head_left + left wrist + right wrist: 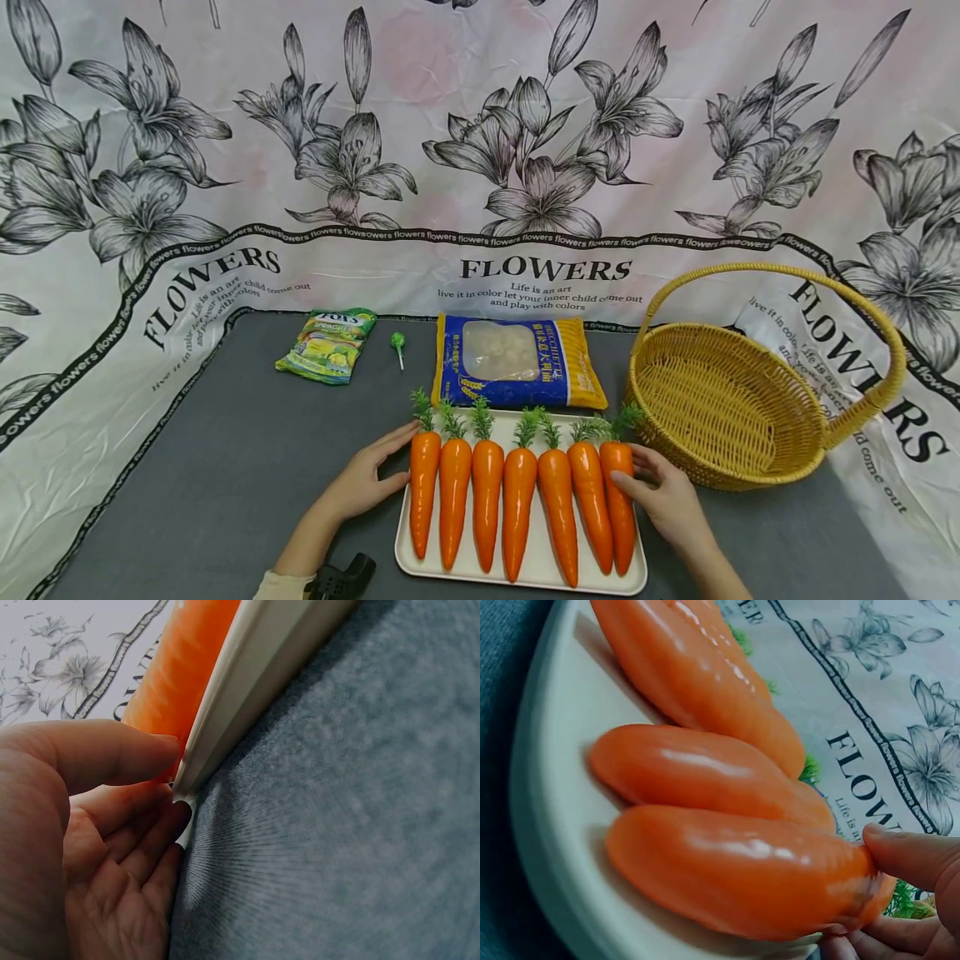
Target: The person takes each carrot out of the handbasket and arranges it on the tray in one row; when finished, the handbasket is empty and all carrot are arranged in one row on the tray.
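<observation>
Several orange carrots with green tops lie side by side on a white rectangular tray point(525, 583). At the right end, my right hand point(667, 500) pinches the last carrot point(618, 508) near its leafy end. In the right wrist view the thumb point(907, 851) lies on top of that carrot, with the fingers beneath its far side. My left hand point(371, 475) rests by the tray's left rim, beside the leftmost carrot point(423, 496). Its fingers are relaxed, and in the left wrist view the thumb tip point(161, 754) is right at the rim and carrot.
Behind the tray lies a blue and yellow pasta bag point(513, 362). A yellow wicker basket point(727, 408) with a tall handle stands at the right. Toward the back left are a green candy bag point(326, 346) and a green lollipop point(398, 342). Flower-printed cloth point(547, 283) hangs behind the grey table.
</observation>
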Demonstrator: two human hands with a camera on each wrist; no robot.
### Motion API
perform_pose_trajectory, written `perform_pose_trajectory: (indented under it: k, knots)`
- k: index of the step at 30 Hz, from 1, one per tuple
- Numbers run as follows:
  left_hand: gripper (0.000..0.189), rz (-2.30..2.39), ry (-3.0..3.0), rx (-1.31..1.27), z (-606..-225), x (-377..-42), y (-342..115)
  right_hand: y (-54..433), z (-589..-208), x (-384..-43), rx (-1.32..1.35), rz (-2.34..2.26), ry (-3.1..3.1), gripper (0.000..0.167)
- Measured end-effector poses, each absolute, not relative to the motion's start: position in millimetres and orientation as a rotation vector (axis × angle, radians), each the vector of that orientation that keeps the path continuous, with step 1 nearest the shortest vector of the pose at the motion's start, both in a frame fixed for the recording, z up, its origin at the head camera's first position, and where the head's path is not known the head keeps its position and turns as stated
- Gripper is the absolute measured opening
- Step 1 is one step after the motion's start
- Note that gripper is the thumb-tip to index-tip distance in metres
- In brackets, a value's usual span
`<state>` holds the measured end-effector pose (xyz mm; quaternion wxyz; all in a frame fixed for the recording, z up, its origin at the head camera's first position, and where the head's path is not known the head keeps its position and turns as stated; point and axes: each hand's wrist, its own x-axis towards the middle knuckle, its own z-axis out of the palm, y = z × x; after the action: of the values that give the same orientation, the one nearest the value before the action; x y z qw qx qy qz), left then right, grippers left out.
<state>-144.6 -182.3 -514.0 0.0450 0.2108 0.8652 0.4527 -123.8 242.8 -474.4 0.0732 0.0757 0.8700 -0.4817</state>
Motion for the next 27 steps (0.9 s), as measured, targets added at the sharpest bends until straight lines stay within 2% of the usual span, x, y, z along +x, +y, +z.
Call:
perform_pose_trajectory:
  k: [12, 22, 27]
  knots:
    - [0.059, 1.408, 2.631, 0.636, -511.2, -141.9, -181.6, 239.1, -481.2, -121.2, 0.299, -1.393, 2.645, 0.071]
    - [0.059, 1.392, 2.667, 0.621, -509.1, -144.3, -181.4, 238.1, -484.6, -124.3, 0.238, -1.358, 2.706, 0.073]
    - [0.061, 1.370, 2.658, 0.607, -509.5, -144.7, -179.5, 243.4, -482.5, -122.6, 0.248, -1.387, 2.640, 0.066]
